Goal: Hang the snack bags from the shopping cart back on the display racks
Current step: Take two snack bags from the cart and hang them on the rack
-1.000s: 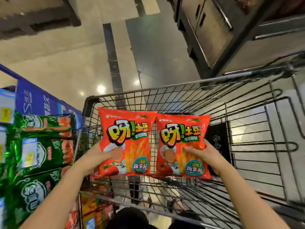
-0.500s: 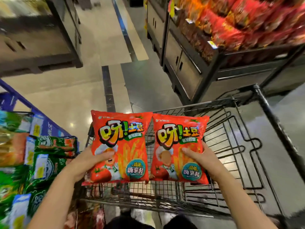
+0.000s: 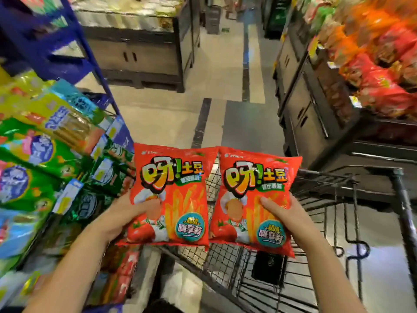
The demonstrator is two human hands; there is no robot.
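Two red snack bags with french-fry pictures are held side by side above the wire shopping cart [image 3: 338,222]. My left hand [image 3: 121,213] grips the left red bag [image 3: 173,188] at its lower left, thumb across the front. My right hand [image 3: 286,213] grips the right red bag [image 3: 255,190] at its lower right edge, thumb on the front. Both bags stand upright, their inner edges touching. To the left is a blue display rack [image 3: 74,39] with hanging green and yellow snack bags [image 3: 45,159].
A dark shelf unit [image 3: 311,114] piled with red and orange snack bags [image 3: 379,71] stands at the right. Another dark display island [image 3: 144,53] is ahead on the left. A tiled aisle floor [image 3: 225,71] runs between them. A black object [image 3: 268,267] lies in the cart.
The view has tilted up from the cart toward the aisle and shelves. Both hands have lifted the two red bags higher above the cart, still held side by side.
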